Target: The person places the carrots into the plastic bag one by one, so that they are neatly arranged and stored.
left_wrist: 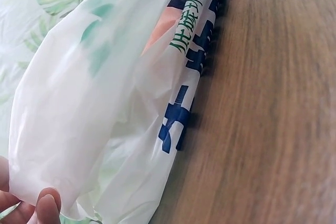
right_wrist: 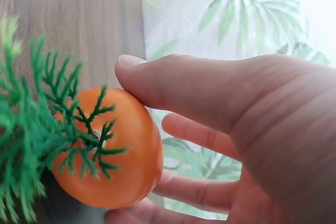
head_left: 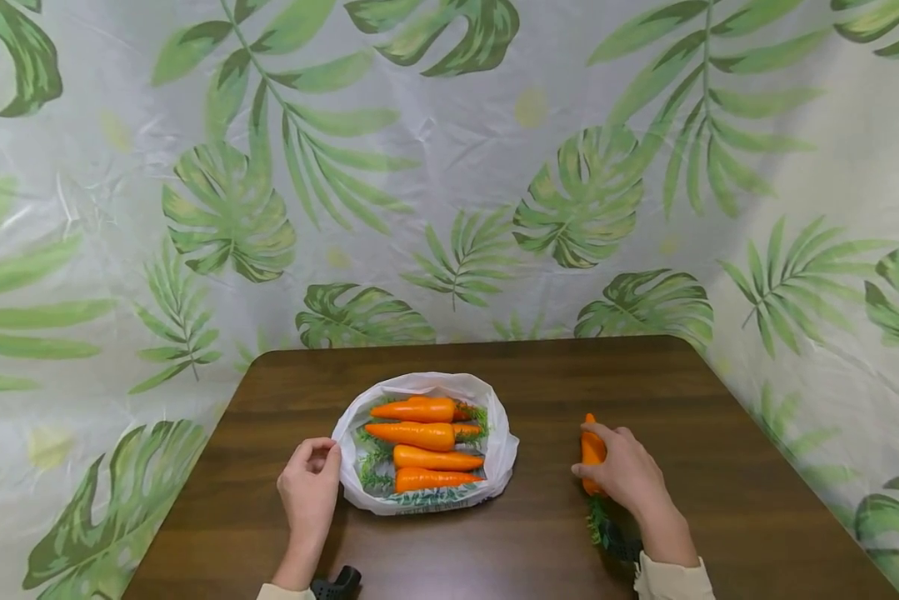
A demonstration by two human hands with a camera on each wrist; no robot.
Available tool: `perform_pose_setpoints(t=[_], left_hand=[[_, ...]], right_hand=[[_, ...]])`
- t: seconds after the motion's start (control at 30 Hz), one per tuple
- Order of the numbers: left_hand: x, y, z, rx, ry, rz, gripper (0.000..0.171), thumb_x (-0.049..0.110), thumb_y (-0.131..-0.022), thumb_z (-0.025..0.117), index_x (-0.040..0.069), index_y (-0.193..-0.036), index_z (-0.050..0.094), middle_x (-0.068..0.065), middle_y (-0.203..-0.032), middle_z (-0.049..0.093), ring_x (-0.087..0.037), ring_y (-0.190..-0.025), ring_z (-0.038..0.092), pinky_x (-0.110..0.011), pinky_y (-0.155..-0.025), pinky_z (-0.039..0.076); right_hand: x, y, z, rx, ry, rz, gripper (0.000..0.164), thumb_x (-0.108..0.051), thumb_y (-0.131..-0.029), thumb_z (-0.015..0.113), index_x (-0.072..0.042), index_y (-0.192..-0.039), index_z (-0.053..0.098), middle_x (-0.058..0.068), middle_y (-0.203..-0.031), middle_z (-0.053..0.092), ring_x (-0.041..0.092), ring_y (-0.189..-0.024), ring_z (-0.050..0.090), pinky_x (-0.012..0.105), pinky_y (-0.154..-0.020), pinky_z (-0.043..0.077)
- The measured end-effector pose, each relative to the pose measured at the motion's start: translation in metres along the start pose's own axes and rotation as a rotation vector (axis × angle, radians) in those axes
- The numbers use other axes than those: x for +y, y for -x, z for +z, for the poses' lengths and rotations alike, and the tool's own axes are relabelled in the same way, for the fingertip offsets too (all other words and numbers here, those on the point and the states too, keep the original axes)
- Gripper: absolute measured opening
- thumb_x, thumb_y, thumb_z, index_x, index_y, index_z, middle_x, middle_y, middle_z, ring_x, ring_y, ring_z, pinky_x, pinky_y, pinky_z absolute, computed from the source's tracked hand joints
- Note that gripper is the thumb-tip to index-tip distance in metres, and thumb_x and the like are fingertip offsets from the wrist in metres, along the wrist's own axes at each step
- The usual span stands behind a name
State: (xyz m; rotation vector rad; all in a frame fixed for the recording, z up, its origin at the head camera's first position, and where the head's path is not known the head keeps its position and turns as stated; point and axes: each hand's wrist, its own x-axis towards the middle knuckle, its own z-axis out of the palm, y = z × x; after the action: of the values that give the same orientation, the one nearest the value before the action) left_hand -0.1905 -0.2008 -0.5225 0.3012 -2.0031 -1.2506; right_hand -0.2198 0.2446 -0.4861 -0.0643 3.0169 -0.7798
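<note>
Several orange carrots with green leafy tops lie inside a white plastic bag, its mouth spread wide in the head view. My left hand pinches the bag's left rim between thumb and fingers; the left wrist view shows the thumb on the thin plastic. Off to the right, my right hand holds a single carrot, tip pointing away from me. In the right wrist view the thumb presses one side of its blunt end, fingers on the other side, with green fronds hanging out.
Both hands work over a dark brown wooden table with rounded far corners. Behind it hangs a pale curtain printed with green leaves. A black band shows at the left wrist, another at the right.
</note>
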Motion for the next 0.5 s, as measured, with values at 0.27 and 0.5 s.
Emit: perform_pose_setpoints(t=[0.27,0.5], left_hand=[[0.0002,0.0012,0.0002,-0.006,0.007,-0.002,0.005,0.009,-0.086,0.078,0.009,-0.088,0.073,0.001,-0.072,0.067,-0.013,-0.058,0.057,-0.019,-0.054,0.042],[0.0009,-0.0004,-0.0006,-0.009,0.001,0.007,0.004,0.01,-0.087,0.077,0.009,-0.088,0.073,0.002,-0.072,0.067,-0.012,-0.058,0.056,-0.019,-0.054,0.041]], right_hand=[[0.0009,-0.0002,0.0016,-0.036,-0.015,0.021,0.081,-0.041,-0.081,0.083,-0.011,-0.148,0.05,0.02,-0.116,0.058,0.026,-0.08,0.056,0.041,-0.061,0.046],[-0.002,-0.002,0.0035,-0.041,-0.051,0.012,0.078,-0.037,-0.082,0.083,-0.011,-0.147,0.051,0.022,-0.126,0.062,0.025,-0.083,0.061,0.041,-0.062,0.049]])
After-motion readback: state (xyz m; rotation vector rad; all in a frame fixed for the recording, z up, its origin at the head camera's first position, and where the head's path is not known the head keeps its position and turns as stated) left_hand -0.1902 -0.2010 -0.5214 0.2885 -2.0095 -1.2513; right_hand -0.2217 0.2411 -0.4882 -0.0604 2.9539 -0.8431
